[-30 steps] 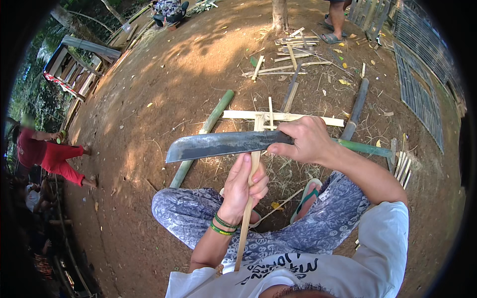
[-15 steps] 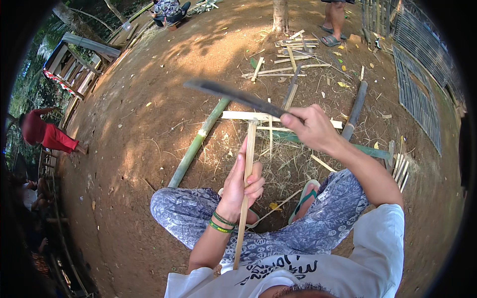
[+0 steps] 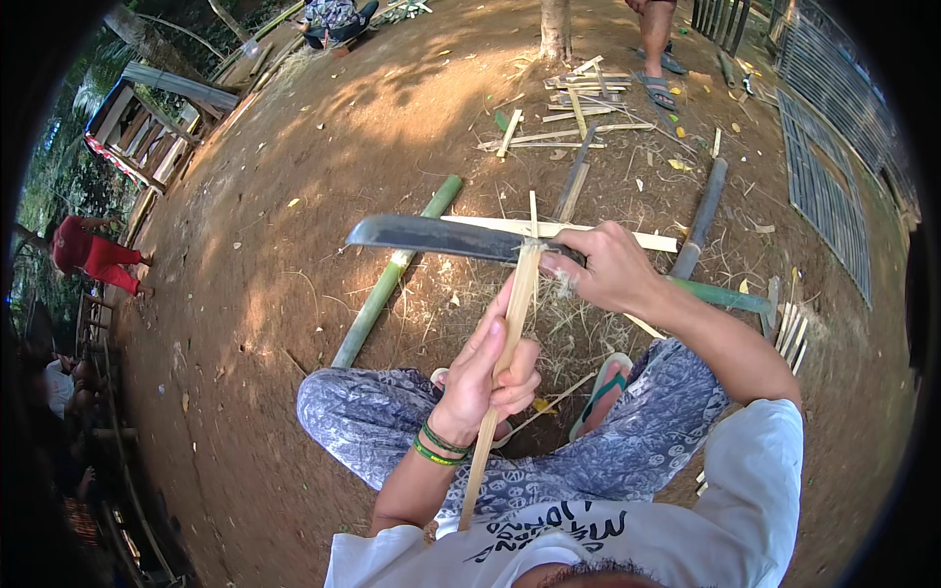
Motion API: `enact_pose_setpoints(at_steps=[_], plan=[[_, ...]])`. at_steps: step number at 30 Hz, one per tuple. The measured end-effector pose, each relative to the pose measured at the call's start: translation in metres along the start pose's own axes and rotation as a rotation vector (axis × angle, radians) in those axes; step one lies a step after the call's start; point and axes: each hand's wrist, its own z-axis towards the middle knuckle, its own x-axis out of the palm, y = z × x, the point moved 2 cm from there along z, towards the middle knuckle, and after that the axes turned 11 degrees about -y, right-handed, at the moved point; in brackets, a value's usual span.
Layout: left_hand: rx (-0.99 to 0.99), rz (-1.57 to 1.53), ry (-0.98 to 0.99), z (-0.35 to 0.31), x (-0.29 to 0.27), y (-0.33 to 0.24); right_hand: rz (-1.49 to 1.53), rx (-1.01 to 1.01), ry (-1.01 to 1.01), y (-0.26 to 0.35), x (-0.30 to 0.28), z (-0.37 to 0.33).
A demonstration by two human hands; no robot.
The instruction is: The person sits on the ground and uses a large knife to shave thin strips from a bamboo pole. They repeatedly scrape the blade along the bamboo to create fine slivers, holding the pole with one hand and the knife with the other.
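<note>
My left hand (image 3: 487, 377) is closed around a long pale bamboo strip (image 3: 482, 466), which slants up from my chest to a frayed upper end. My right hand (image 3: 610, 263) grips a machete (image 3: 431, 236); its handle is mostly hidden by the fingers. The dark blade lies almost level, pointing left, and meets the strip's frayed tip. Thin curled shavings hang by my right fingers. Behind the blade a flat bamboo slat (image 3: 637, 239) lies crosswise on the ground. A green bamboo pole (image 3: 377, 309) rests on the soil left of my hands.
A pile of split bamboo pieces (image 3: 578, 103) lies farther off by a tree trunk (image 3: 555, 29). A dark bamboo pole (image 3: 700, 220) is at the right. Another person's sandalled foot (image 3: 659, 90) stands beyond. At left are a person in red (image 3: 103, 257) and a small hut (image 3: 147, 127).
The machete has come down onto the strip's top end from above it. The strip's upper end has tilted right with my left hand. The person in red has shifted posture.
</note>
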Motion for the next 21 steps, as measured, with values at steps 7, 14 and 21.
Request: enact_pose_setpoints(at_steps=[7, 14, 21], plan=[[-0.031, -0.001, -0.092, 0.01, -0.014, 0.005, 0.592, 0.305, 0.043, 0.013, -0.018, 0.005], [-0.074, 0.138, -0.136, 0.02, -0.012, 0.016, 0.405, 0.056, -0.061, 0.005, -0.005, 0.003], [-0.074, 0.131, -0.167, 0.015, -0.019, 0.014, 0.223, 0.138, -0.191, -0.017, -0.026, 0.014]])
